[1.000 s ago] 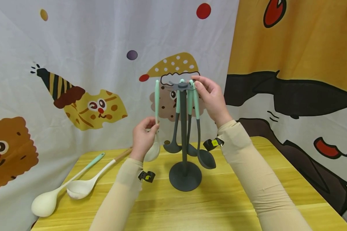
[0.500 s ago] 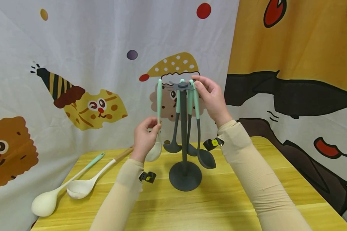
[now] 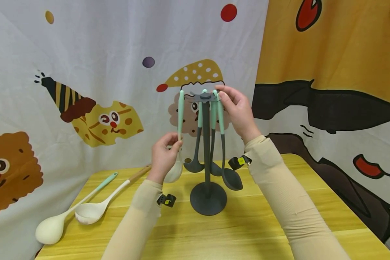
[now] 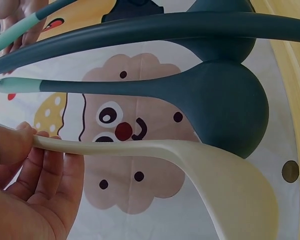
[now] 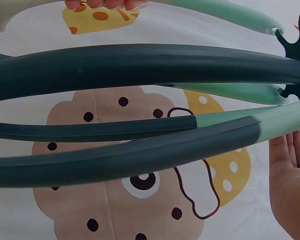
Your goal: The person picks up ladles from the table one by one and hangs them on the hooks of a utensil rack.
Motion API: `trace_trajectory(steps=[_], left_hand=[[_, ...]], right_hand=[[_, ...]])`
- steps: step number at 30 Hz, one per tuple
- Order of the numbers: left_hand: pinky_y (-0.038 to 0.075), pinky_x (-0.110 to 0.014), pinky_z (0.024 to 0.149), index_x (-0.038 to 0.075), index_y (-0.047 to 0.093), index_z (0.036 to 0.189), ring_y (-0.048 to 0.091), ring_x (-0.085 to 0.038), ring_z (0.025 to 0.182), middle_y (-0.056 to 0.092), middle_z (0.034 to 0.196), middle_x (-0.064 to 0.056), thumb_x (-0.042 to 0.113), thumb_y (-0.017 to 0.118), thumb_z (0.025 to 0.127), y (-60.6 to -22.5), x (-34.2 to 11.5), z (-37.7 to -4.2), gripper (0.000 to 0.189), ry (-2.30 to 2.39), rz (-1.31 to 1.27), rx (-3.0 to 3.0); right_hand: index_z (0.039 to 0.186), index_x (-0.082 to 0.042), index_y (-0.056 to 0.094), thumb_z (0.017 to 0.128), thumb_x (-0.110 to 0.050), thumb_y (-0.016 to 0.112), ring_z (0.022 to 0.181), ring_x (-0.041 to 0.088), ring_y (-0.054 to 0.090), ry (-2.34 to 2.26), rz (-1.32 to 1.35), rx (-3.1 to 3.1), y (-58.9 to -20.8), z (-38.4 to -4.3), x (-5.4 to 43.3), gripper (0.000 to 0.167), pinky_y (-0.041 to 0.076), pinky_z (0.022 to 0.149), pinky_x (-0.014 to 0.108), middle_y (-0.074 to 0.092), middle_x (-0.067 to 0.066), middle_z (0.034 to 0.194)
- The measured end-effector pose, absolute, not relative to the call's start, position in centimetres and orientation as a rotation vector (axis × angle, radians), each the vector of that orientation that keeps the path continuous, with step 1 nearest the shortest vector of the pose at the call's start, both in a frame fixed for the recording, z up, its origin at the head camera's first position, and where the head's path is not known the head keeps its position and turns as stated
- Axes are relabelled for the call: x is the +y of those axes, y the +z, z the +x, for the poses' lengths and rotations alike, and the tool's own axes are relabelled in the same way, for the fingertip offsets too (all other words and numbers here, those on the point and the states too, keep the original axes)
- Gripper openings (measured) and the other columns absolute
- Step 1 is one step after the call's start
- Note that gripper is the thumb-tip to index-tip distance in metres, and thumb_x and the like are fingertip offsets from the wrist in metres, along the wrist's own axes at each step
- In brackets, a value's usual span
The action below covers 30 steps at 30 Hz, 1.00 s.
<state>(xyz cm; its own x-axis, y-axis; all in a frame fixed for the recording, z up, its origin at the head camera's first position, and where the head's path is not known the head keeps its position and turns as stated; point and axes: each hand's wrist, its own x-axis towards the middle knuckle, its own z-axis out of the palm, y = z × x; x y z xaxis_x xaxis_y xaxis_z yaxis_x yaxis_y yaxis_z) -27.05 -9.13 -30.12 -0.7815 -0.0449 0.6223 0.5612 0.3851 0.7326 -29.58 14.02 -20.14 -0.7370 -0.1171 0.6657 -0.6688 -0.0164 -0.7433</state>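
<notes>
My left hand (image 3: 164, 155) pinches a cream ladle (image 4: 240, 180) low on its shaft, thumb against fingers. The ladle is upright, its mint handle (image 3: 181, 115) beside the left of a dark grey utensil rack (image 3: 207, 151). In the right wrist view the hole at the handle's end (image 5: 275, 31) is right at the tip of a rack hook. My right hand (image 3: 238, 108) grips the rack's top at the right, thumb and fingers by the end of a hanging mint handle (image 3: 220, 117); its exact hold is partly hidden. Dark spoon-like utensils (image 3: 232, 179) hang from the rack.
On the table's left lie a cream ladle with a mint handle (image 3: 50, 229) and a white ladle with a wooden handle end (image 3: 91, 213). The rack's round base (image 3: 208, 206) stands on the wooden table (image 3: 195, 238). A printed curtain (image 3: 117, 43) hangs close behind.
My left hand has shifted slightly right with the ladle, bringing its handle end closer to the rack's hooks. The right hand and rack have stayed in place.
</notes>
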Motion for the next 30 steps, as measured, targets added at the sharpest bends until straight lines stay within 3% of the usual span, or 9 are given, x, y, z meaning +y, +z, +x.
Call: trace_trajectory(steps=[30], left_hand=[[0.055,-0.038,0.070,0.006,0.073,0.100,0.063,-0.021,0.084,0.069,0.091,-0.005,0.006,0.069,0.093,-31.0,-7.8,-26.9,0.008,-1.433,-0.518,-2.125]], right_hand=[[0.134,0.001,0.057,0.104,-0.021,0.051,0.105,0.017,0.062,1.790,0.819,-1.856,-20.3,-29.8,14.0,0.037,0.049,0.096,0.032,0.066,0.005,0.119]])
